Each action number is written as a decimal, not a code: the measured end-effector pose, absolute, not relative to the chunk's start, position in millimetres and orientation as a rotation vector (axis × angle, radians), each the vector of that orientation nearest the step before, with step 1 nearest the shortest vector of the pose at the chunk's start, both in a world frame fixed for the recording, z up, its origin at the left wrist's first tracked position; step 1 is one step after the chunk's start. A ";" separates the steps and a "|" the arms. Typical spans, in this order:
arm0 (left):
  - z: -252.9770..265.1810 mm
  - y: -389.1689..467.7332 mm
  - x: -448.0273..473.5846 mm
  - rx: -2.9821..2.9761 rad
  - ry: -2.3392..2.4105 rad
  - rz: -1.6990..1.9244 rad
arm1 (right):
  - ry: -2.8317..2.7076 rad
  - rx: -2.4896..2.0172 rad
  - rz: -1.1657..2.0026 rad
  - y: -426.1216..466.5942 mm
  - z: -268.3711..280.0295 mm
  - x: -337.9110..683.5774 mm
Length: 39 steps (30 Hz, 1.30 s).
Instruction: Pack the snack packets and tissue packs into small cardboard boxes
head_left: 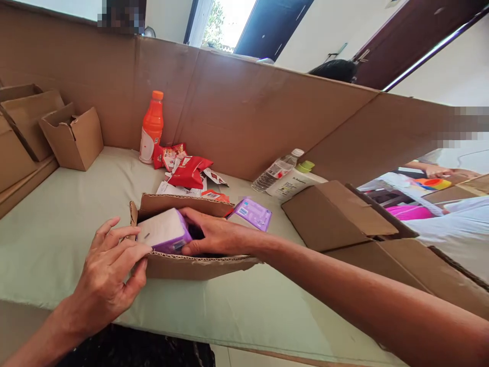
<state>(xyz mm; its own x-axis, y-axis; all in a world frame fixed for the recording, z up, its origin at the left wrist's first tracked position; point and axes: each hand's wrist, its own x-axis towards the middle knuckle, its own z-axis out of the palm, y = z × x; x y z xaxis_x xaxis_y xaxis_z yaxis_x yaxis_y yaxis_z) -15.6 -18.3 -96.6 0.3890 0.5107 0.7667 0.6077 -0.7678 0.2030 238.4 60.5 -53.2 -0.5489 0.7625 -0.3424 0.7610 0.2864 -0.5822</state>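
Note:
An open cardboard box (202,269) stands near the front of the cloth-covered table. My left hand (110,262) holds its left end, the fingers over the rim and the thumb low on the outside wall; its fingertips lie close to a purple-and-white tissue pack (162,227). That pack sits tilted in the box's left part, and my right hand (214,234) grips its right end between thumb and fingers. Behind the right wrist lies another purple tissue pack (252,214). The box's bottom is hidden by the hand and pack.
Red snack packets (191,172) and an orange bottle (152,127) are behind the box. A clear bottle (277,171) and a white bottle with a green cap (292,182) lie to the right. Cardboard boxes (72,137) stand left, more boxes (340,214) right. A cardboard wall (244,112) closes the back.

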 end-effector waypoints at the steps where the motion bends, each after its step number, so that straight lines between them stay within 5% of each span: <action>1: -97.3 -18.4 -15.6 -2.532 -1.017 -1.340 | -2.617 -1.560 1.095 58.8 -51.2 237.1; 8: -99.5 -17.5 -15.8 -2.597 -1.009 -1.364 | -2.994 -1.551 0.521 45.6 -24.4 224.6; 17: -100.4 -21.1 -20.6 -2.655 -1.035 -1.348 | -3.156 -1.460 0.398 44.6 -23.0 209.9; 39: -98.3 -18.3 -27.8 -2.651 -1.033 -1.322 | -2.895 -1.078 0.874 63.7 -52.1 197.0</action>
<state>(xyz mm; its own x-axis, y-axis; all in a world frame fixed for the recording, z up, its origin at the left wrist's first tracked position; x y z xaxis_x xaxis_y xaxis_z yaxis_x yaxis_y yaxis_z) -27.8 -18.3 -98.3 0.4281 0.5546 0.7135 0.5583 -0.7832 0.2738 197.0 63.7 -52.1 -0.7724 0.5862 -0.2445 0.6236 0.6266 -0.4675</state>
